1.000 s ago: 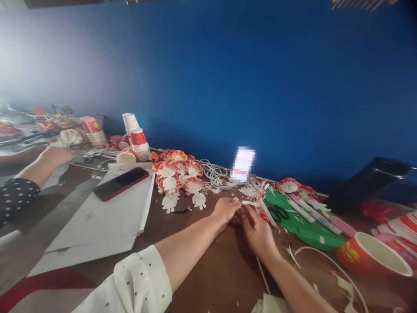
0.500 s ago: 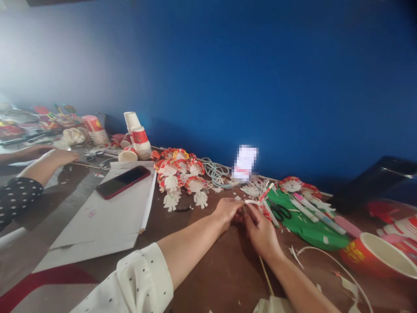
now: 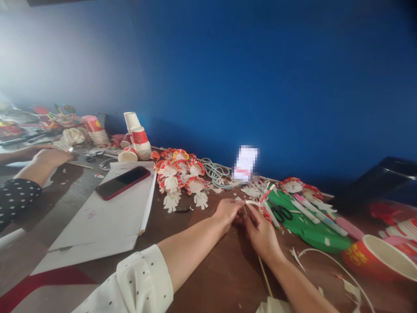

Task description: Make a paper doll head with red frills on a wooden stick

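Note:
Close together over the brown table, both hands are closed in a pinch. My left hand [image 3: 228, 211] has its fingertips at the end of a curved white paper strip [image 3: 252, 202]. My right hand [image 3: 261, 230] grips a thin wooden stick [image 3: 265, 276], whose lower end slants down toward me. The strip arches just above the right thumb and forefinger, where the fingers partly hide how it meets the stick. Just beyond the right hand lie a red-and-white strip [image 3: 267, 192] and black-handled scissors [image 3: 282, 213] on a green sheet [image 3: 306, 232].
Paper dolls with red frills [image 3: 182, 174] lie left of my hands. A phone [image 3: 124, 182] rests on a white board [image 3: 97, 221]. Paper cups [image 3: 140, 141] stand behind; a red paper bowl [image 3: 368, 258] is at right. At far left, another person's hands [image 3: 48, 156] work.
My hands keep almost the same pose on the strip and stick. The other person's hands at far left have shifted slightly left. The view has moved very little.

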Motion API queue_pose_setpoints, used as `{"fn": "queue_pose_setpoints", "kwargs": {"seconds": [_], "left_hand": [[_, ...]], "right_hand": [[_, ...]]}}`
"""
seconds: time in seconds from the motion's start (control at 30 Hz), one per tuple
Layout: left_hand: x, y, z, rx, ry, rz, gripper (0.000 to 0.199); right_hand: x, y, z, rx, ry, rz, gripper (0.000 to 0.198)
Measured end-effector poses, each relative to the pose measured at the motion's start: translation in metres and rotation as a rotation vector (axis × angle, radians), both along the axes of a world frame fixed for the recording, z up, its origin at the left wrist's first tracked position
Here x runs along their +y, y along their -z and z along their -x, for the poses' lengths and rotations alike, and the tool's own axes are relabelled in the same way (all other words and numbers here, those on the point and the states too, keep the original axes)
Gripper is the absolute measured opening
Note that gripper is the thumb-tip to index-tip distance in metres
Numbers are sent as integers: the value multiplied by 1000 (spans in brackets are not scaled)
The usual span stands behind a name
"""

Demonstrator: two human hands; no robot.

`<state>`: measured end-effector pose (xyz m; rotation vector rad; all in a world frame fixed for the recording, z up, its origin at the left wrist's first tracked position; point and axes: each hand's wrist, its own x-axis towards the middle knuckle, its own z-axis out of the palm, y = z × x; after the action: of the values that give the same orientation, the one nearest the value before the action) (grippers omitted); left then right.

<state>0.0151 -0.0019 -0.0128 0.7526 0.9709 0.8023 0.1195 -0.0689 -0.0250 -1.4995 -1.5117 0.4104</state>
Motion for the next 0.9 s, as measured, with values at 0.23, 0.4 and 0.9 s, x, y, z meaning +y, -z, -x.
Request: {"fn": "queue_pose_setpoints", "kwargs": {"seconds": [0.23,0.4,0.9], "left_hand": [[0,-2,1,6,-3,0,25],[2,-2,2,-26,3,-16,24],[4,-5,6,-52,43,4,22]], "right_hand": [[0,1,-1,33,-5,10,43],[2,2,-4,102,1,88,45],[5,-5,-9,141,9,174,39]]}}
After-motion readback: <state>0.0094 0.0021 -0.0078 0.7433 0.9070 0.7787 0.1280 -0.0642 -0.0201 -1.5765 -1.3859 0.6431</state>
